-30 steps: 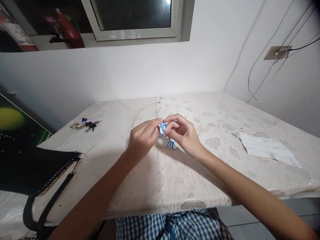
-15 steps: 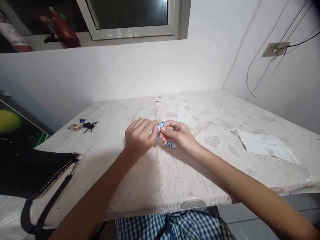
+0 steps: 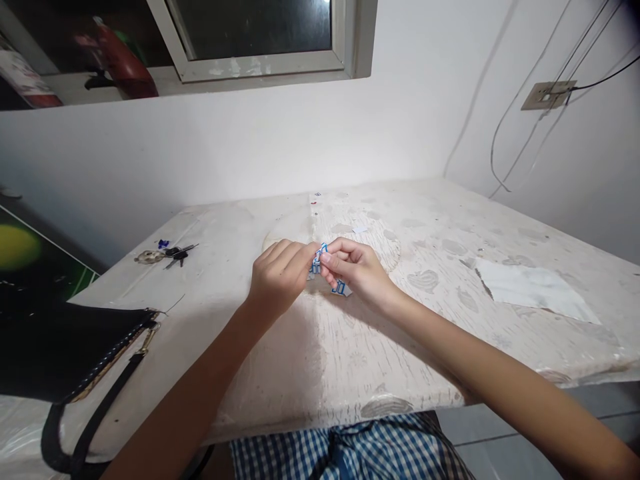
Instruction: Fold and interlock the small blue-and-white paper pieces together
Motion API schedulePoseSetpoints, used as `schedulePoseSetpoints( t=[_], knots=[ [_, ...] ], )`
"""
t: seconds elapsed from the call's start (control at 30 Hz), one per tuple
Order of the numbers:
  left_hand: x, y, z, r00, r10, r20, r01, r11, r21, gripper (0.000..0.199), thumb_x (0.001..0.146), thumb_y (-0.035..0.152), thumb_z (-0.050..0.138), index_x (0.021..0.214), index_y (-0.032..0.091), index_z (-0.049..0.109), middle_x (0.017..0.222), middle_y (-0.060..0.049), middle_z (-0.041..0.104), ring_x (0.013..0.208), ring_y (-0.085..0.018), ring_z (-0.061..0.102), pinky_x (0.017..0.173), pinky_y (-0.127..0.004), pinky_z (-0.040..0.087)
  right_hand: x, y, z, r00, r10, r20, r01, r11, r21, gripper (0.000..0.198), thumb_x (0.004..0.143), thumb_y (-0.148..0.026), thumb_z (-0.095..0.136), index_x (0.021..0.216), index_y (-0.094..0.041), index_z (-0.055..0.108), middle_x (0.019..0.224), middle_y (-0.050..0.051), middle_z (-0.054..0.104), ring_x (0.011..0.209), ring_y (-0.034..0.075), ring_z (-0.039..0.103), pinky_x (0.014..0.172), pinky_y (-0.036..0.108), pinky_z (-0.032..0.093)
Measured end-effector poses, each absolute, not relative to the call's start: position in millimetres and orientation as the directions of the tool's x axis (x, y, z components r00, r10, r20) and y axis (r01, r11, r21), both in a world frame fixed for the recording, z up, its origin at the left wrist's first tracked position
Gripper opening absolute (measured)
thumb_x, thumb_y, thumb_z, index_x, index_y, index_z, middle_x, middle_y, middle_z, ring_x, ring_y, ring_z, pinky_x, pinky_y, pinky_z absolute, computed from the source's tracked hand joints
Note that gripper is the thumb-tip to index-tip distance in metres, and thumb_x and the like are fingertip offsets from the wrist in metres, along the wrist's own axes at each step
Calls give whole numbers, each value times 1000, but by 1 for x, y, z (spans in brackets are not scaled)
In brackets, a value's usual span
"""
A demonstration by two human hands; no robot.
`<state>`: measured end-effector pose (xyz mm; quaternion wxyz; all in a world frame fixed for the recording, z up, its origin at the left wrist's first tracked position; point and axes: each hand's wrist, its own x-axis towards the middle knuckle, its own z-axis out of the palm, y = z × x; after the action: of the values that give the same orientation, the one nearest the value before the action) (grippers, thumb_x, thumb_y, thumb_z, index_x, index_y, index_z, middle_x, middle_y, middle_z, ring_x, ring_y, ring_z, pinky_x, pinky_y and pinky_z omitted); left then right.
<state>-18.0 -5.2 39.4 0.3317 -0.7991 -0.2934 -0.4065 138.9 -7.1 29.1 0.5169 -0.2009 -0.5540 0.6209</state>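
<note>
Below 1 window (image 3: pixel 255 30), a pale table (image 3: pixel 270 380) bears 1 black bag (image 3: pixel 65 343), 1 white sheet (image 3: pixel 537 291) and keys (image 3: pixel 177 253). Over its middle, 1 right hand (image 3: pixel 357 268) pinches 1 blue-and-white piece (image 3: pixel 321 253); 1 left hand (image 3: pixel 280 275) curls beside it, grip hidden, impossible to tell.

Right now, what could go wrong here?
1. The small blue-and-white piece is pinched at the fingertips of the right hand, so it might slip.
2. The left hand mostly hides its own fingertips, so a poor grip there could go unnoticed.
3. A blue-marked scrap shows just below the right hand, which could nudge it.
</note>
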Motion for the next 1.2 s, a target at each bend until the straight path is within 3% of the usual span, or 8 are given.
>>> schedulePoseSetpoints(
  t=[0.37,0.67,1.2],
  knots=[
    [-19,-7,40,529,138,837,664,-682,-307,19,79,7,50,92,18,59,71,-2,64,65,-13,55,60,-24,44,140,-7,27,-431,834,345,-475,116,-872,18,74,-32,64,72,-17,56,59,-2,57,47,6,47,44,21,35],
    [-21,-7,39,535,149,832,638,-716,-282,18,84,13,45,93,18,60,74,-3,65,68,-13,58,63,-24,46,137,-11,29,-429,862,269,-499,22,-866,19,70,-31,68,66,-17,56,55,-3,55,44,6,43,43,21,30],
    [-22,-5,36,538,92,838,636,-697,-333,18,80,9,48,94,17,55,74,-5,65,69,-14,60,64,-26,48,138,-16,39,-497,837,228,-470,-39,-882,21,71,-30,66,63,-17,51,51,-4,52,41,5,40,41,21,28]
  ],
)
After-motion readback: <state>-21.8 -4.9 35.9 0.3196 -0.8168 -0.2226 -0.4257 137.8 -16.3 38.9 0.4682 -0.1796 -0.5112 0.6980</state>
